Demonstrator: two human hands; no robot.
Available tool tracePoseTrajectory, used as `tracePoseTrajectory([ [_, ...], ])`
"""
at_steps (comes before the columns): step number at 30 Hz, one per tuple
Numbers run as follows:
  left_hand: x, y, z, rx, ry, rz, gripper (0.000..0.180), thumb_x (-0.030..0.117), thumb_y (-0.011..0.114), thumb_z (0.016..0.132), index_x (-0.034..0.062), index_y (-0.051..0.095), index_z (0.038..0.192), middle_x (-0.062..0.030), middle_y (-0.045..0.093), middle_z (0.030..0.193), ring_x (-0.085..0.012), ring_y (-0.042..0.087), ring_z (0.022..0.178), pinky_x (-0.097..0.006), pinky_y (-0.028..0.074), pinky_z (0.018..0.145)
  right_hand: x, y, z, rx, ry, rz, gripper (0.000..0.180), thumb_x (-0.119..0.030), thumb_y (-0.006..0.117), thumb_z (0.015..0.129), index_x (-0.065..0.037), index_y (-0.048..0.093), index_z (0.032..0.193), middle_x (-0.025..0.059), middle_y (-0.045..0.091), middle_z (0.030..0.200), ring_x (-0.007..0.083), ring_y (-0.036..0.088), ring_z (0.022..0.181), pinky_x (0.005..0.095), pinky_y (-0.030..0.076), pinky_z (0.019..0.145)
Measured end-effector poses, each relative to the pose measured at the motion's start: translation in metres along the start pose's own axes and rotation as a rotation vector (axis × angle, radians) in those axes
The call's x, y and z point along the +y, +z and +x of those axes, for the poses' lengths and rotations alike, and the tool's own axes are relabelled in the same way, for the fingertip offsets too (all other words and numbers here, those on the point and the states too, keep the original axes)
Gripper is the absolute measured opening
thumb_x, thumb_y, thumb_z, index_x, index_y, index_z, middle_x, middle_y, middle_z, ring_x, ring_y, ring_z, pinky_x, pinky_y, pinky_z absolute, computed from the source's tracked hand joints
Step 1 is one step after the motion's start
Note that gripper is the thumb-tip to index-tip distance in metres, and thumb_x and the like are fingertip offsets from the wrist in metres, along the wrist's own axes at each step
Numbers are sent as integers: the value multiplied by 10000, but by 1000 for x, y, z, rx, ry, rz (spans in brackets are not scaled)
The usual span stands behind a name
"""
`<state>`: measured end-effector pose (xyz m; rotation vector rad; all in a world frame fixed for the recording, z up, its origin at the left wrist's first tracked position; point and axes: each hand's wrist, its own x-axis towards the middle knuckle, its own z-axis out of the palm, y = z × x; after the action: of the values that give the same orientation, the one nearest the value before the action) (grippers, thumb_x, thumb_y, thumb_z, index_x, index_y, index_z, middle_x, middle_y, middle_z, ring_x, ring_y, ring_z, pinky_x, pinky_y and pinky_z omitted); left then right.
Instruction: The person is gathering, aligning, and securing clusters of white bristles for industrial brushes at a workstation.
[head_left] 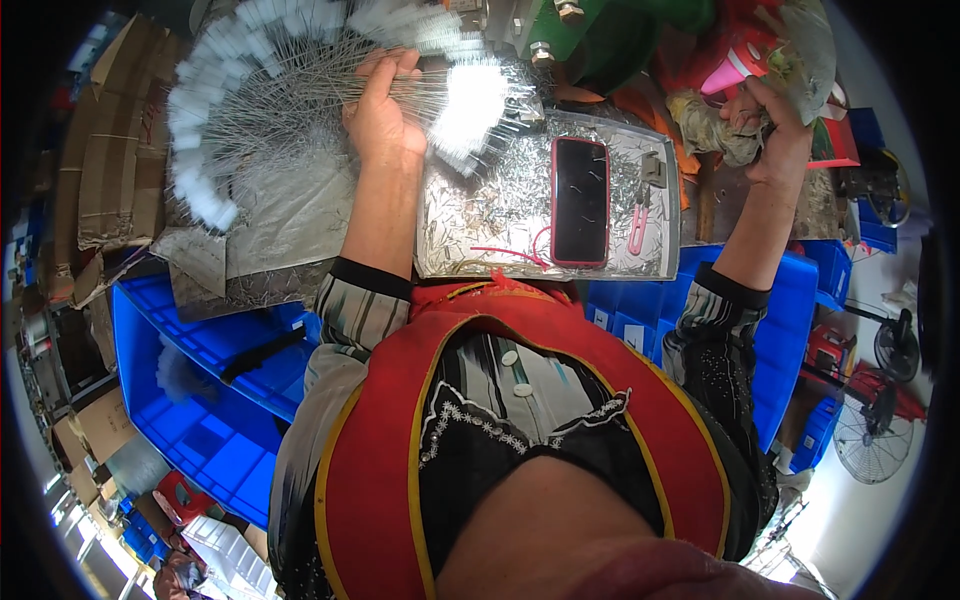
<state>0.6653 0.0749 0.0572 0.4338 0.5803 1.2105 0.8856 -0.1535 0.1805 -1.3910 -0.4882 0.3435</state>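
My left hand (382, 112) rests on a fanned bundle of thin wire-stemmed white brushes (250, 95) spread over a metal sheet, its fingers curled around several of the wire stems. My right hand (772, 128) is raised at the far right and grips a dirty whitish rag (712, 128). Between the two hands lies a shallow metal tray (520, 222) littered with short wire offcuts. On the tray lie a dark phone in a red case (580, 200) and a pink clip (638, 228).
Blue plastic bins stand to the left (205, 400) and to the right (790, 330). Cardboard boxes (110, 160) are stacked at the far left. A green machine part (600, 30) sits beyond the tray. Floor fans (875, 430) stand at the lower right.
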Motion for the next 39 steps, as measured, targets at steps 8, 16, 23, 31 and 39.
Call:
tracePoseTrajectory([
  [8, -1, 5, 1, -3, 14, 3, 139, -77, 543, 740, -21, 532, 867, -156, 600, 849, -275, 614, 795, -357, 484, 685, 19, -2, -3, 33, -106, -41, 262, -70, 542, 758, -33, 447, 517, 68, 401, 495, 186, 450, 488, 341, 437, 597],
  [16, -1, 7, 1, -3, 4, 0, 135, -79, 548, 741, -25, 537, 865, -146, 600, 845, -273, 610, 795, -340, 489, 653, 18, -11, 8, -55, -135, 51, 180, -58, 560, 738, 20, 508, 584, 102, 483, 521, 198, 487, 475, 337, 453, 559],
  [23, 8, 8, -8, -3, -54, 110, 204, -38, 621, 742, -20, 540, 928, -146, 601, 863, -265, 604, 795, -338, 531, 676, 76, -10, 10, -58, -434, 125, 140, -15, 560, 726, 52, 537, 606, 122, 513, 531, 211, 520, 496, 359, 473, 568],
  [31, 9, 1, -10, -138, -71, 208, 273, -98, 642, 658, -55, 563, 915, -141, 594, 823, -212, 595, 703, -299, 515, 627, 13, -1, 1, -50, -180, -83, 244, -44, 538, 742, -30, 419, 529, 73, 394, 494, 204, 460, 476, 342, 442, 585],
  [39, 2, 1, -9, 46, 45, 92, 199, -139, 603, 673, -53, 561, 848, -150, 593, 788, -237, 602, 693, -312, 554, 607, 25, -2, -2, 13, -135, -36, 254, -63, 522, 769, -42, 428, 534, 59, 399, 507, 185, 458, 499, 337, 438, 617],
])
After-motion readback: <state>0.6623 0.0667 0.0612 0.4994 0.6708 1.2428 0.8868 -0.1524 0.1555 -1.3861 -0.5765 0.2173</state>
